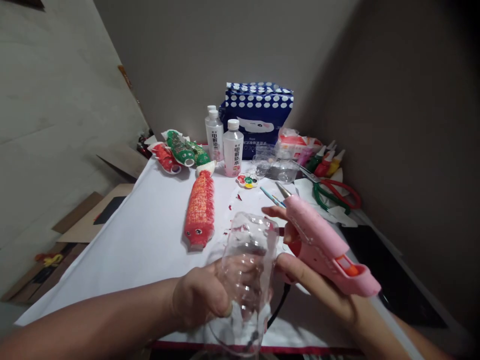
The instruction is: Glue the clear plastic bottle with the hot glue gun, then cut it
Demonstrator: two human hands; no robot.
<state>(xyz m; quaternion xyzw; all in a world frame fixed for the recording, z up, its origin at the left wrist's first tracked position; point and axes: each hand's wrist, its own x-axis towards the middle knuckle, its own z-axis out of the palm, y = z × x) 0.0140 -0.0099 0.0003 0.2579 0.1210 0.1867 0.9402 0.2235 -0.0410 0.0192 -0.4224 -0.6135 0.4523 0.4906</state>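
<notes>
My left hand (pixel 206 292) is wrapped round a clear plastic bottle (pixel 253 240), whose cut, open end faces me; my fingers show through its wall. White patches mark the bottle's side. In my right hand (pixel 300 265) is a pink glue gun (pixel 318 235), its metal nozzle pointing up and away to the left. A glue stick (pixel 401 330) juts from the gun's back, and a black cord (pixel 279 305) hangs below. Beyond the bottle, to the left, lies a red fish craft (pixel 200 210) with googly eyes.
Several smaller fish crafts (pixel 180 147) lie at the back left. Labelled bottles (pixel 233 150), a blue bag (pixel 258 117) and a paint palette (pixel 247 180) stand behind. Scissors (pixel 337 192), paint tubes (pixel 326 162) and a black flat panel (pixel 390 270) are on the right. White cloth (pixel 127 255) covers the table.
</notes>
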